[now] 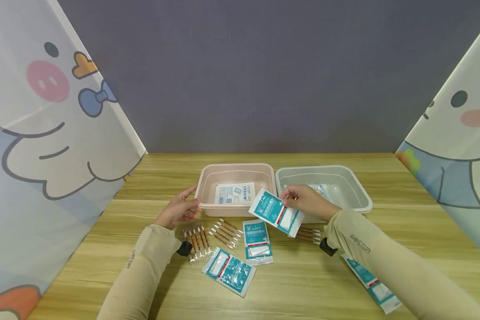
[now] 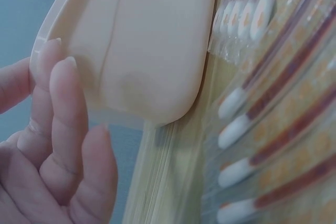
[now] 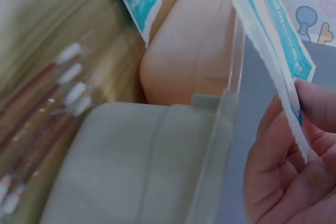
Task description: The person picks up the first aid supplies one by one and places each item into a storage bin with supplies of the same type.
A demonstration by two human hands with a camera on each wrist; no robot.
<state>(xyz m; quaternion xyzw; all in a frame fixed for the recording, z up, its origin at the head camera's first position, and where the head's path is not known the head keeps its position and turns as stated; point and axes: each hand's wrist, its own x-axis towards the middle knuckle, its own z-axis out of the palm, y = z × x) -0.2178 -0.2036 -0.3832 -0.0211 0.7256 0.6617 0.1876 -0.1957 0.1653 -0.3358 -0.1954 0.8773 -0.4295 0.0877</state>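
Note:
My right hand [image 1: 309, 202] pinches a teal-and-white dressing packet [image 1: 275, 212] between thumb and fingers, tilted above the front of the basins. In the right wrist view the same packet [image 3: 283, 40] appears almost edge-on. My left hand [image 1: 180, 208] is at the left side of the pink basin [image 1: 236, 210]. Thumb and index finger grip its rim [image 2: 39, 51] in the left wrist view, while the other fingers stand away from it. A white printed packet [image 1: 235, 194] lies inside this basin. The grey-green basin [image 1: 346, 186] beside it contains a packet [image 1: 319, 190], partly hidden by my right hand.
Clear-wrapped cotton swabs lie before the pink basin, one pack [image 1: 198, 242] left of another [image 1: 226, 233]. More swabs [image 1: 308, 235] lie under the right wrist. Teal packets rest at centre [image 1: 258, 242], nearer the front [image 1: 230, 272] and by the right forearm [image 1: 372, 283]. A grey partition [image 1: 264, 80] stands behind.

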